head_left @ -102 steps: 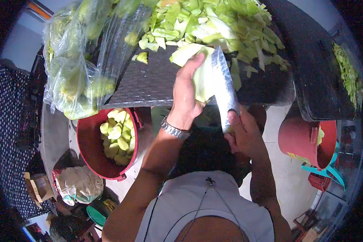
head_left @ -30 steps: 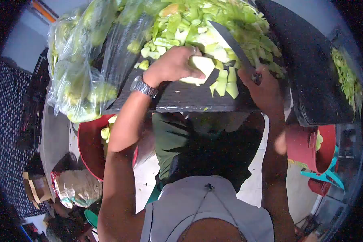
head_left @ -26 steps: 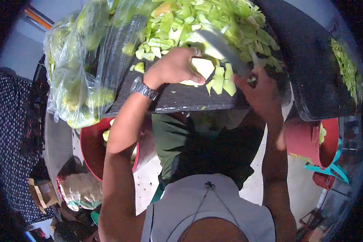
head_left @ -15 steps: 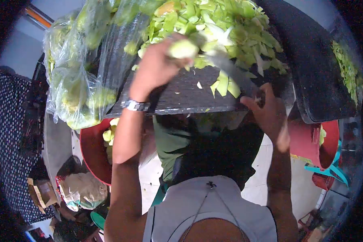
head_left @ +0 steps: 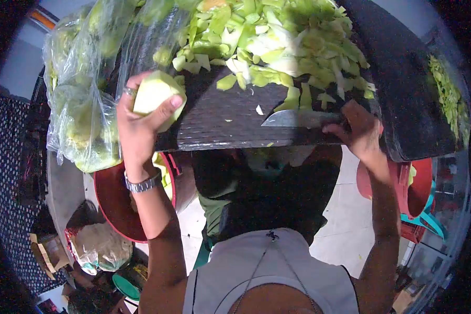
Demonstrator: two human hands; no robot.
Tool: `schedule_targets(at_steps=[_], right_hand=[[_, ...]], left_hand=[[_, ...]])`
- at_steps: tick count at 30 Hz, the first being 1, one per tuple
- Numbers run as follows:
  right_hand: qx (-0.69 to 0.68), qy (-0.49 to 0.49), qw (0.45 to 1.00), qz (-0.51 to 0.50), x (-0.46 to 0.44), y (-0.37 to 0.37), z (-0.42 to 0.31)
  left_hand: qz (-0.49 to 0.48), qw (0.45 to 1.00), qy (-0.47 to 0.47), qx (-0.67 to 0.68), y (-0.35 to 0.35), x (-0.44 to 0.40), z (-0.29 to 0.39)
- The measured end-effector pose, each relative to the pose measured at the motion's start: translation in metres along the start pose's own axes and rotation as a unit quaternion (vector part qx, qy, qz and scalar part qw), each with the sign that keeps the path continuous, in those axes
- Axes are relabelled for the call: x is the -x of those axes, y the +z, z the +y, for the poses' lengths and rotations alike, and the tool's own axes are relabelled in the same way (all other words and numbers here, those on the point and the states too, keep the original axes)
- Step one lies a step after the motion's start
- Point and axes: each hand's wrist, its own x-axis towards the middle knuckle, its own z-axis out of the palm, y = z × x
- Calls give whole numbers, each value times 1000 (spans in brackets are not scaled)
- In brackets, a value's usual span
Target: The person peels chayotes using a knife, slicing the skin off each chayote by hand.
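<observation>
My left hand [head_left: 141, 112], with a metal watch at the wrist, is closed around a peeled pale green fruit [head_left: 154, 97] near the left side of the dark board. The fruit shows flat cut faces, and its exact kind I cannot tell. In my right hand [head_left: 357, 128] is a knife [head_left: 298, 119]; its blade points left, low over the board [head_left: 220, 118], and its handle is mostly hidden by the fingers. Beyond both hands lies a heap of green peelings [head_left: 277, 47], with some loose strips near the blade.
A clear plastic bag [head_left: 83, 104] of green fruits lies on the left. Below the board's left edge stands a red bucket [head_left: 110, 204] with pale pieces inside. Another red container [head_left: 418, 193] stands at the right, beside more peelings [head_left: 447, 97] beyond a black surface [head_left: 413, 115].
My left hand has moved left and nearer to me with the fruit, away from the heap. The knife blade has swung down from pointing at the heap to lying roughly level.
</observation>
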Motion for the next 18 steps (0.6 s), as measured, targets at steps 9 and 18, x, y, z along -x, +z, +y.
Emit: schedule_targets(at_steps=[9, 18], right_hand=[[22, -79, 995, -56, -94, 56, 14], [41, -139, 985, 90, -132, 41, 46]], left_hand=[[36, 998, -12, 39, -5, 32, -5], [58, 995, -50, 61, -14, 45, -20]])
